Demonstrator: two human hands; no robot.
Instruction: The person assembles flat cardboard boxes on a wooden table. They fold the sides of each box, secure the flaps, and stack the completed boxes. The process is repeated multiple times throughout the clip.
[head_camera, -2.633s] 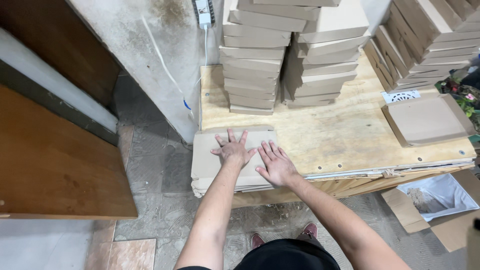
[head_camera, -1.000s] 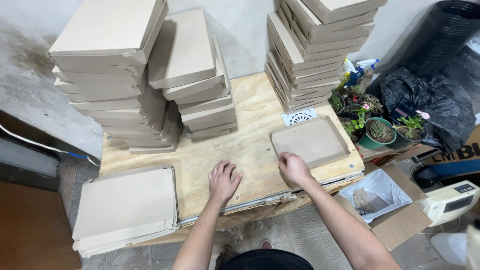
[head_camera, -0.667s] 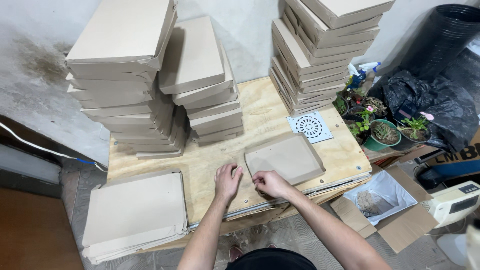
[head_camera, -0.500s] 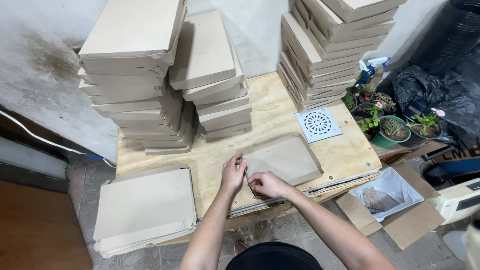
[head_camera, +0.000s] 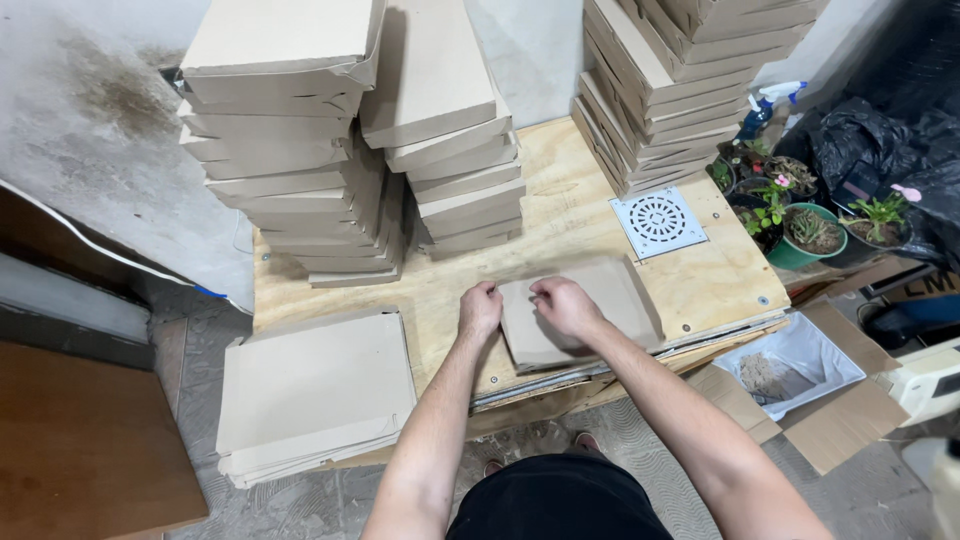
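A flat brown cardboard piece (head_camera: 610, 300) lies on the plywood table (head_camera: 560, 215) near its front edge. My left hand (head_camera: 480, 308) curls its fingers at the piece's left edge and appears to grip it. My right hand (head_camera: 565, 305) rests on top of the piece near its upper left corner, fingers bent, pinching the top edge. A pile of flat cardboard sheets (head_camera: 315, 390) sits at the table's front left corner, apart from both hands.
Tall stacks of folded cardboard boxes stand at the back left (head_camera: 290, 140), back middle (head_camera: 445, 130) and back right (head_camera: 680, 80). A white square drain grate (head_camera: 658, 220) lies on the table. Potted plants (head_camera: 800, 225), a spray bottle (head_camera: 762, 110) and an open box (head_camera: 795, 365) sit to the right.
Both hands left the left-hand pile, moved right, pulled the single cardboard piece toward the table's middle front and closed on its left edge. The view has also shifted.
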